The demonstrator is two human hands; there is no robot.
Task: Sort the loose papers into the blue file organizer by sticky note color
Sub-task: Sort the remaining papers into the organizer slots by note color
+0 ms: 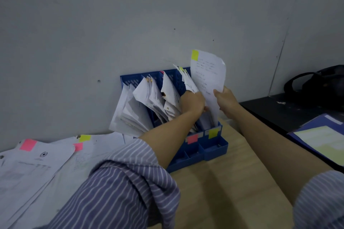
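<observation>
The blue file organizer (216,146) stands against the wall, its slots stuffed with white papers. Its front carries a pink label (192,138) and a yellow label (213,133). My right hand (224,98) grips a white sheet with a yellow sticky note (208,74), upright in the rightmost slot above the yellow label. My left hand (192,101) reaches into the same slot and grips the papers (187,80) standing there, holding them toward the left. Loose papers (37,163) with pink and yellow notes lie on the desk at the left.
The grey wall (130,24) rises directly behind the organizer. A blue folder with a pale sheet (320,139) lies at the right on a black surface, and a black bag (320,83) sits behind it. Bare wooden desk (223,191) shows in front of the organizer.
</observation>
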